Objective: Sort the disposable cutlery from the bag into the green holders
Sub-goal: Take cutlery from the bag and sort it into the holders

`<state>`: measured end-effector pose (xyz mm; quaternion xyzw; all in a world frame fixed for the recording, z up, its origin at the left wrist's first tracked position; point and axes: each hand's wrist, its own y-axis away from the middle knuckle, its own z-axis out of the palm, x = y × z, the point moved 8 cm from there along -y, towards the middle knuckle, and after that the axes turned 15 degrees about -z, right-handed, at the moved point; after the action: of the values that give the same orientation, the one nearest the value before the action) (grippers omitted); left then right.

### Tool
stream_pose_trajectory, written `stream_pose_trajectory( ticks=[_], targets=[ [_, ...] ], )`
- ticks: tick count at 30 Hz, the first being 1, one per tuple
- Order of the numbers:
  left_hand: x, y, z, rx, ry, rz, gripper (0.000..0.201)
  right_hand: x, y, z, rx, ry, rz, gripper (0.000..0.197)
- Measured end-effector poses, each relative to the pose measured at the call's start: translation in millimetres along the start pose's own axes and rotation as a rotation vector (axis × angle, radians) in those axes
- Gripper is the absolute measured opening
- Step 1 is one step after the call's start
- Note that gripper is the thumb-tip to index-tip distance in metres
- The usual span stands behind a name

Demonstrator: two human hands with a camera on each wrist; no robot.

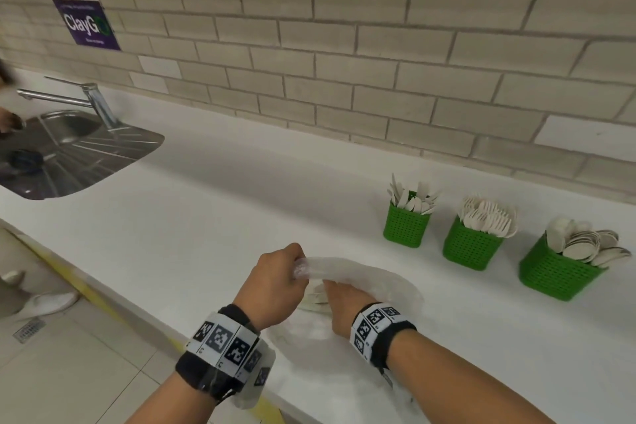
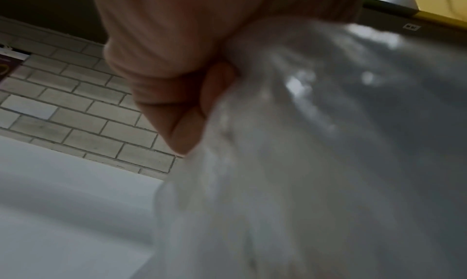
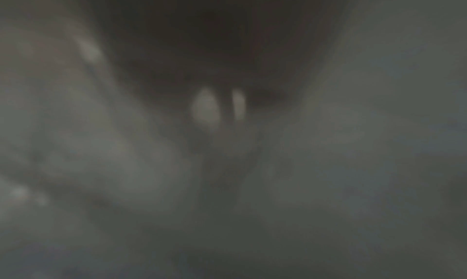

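A clear plastic bag (image 1: 378, 286) lies on the white counter (image 1: 206, 210) in front of me. My left hand (image 1: 278, 282) grips its gathered edge and lifts it; the left wrist view shows the fingers (image 2: 177, 95) curled round the plastic (image 2: 303, 143). My right hand (image 1: 344, 303) reaches inside the bag, its fingers hidden by plastic. Pale cutlery (image 1: 315, 298) shows faintly in the bag by that hand. The right wrist view is dark and blurred. Three green holders stand to the right: knives (image 1: 406, 225), forks (image 1: 469, 246), spoons (image 1: 557, 272).
A steel sink (image 1: 69, 151) with a tap (image 1: 93, 100) sits at the far left, where another person's hand (image 1: 7, 119) shows. A tiled wall (image 1: 344, 45) runs behind the counter. The counter's front edge and floor tiles (image 1: 86, 354) lie at lower left.
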<state>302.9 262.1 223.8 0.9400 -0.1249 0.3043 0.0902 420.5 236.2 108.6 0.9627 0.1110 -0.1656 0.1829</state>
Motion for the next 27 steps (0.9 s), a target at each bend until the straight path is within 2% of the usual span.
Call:
stream_pose_trajectory(
  ticks=[6,8,11,12,16,21,27],
  targets=[
    [-5.4,-4.0,0.8,0.005,-0.036,-0.008,0.007,4.9,0.2,5.0,-0.075,0.036,-0.039,0.075],
    [-5.2,-5.5,0.1,0.019,-0.060,-0.006,0.006,5.6,1.0,2.9,-0.099,0.065,-0.070,0.070],
    [-2.2,-7.0,2.7,0.014,-0.078,0.006,0.004,6.5,4.4,-5.7,-0.049,0.108,-0.108,0.043],
    [0.0,-7.4,4.2,0.006,-0.073,0.010,0.003,6.1,6.3,-6.4,-0.052,0.130,-0.113,0.039],
    [9.5,-9.0,10.2,0.004,-0.066,0.039,0.010,6.9,10.7,-9.1,-0.049,0.157,-0.130,0.046],
    [6.6,-16.0,11.9,-0.023,-0.140,-0.015,0.020,10.8,22.6,-22.1,0.072,0.120,-0.167,0.035],
    [8.9,-16.9,4.4,-0.003,-0.203,-0.036,0.032,18.7,38.6,-29.9,0.124,0.120,-0.149,0.037]
  ],
)
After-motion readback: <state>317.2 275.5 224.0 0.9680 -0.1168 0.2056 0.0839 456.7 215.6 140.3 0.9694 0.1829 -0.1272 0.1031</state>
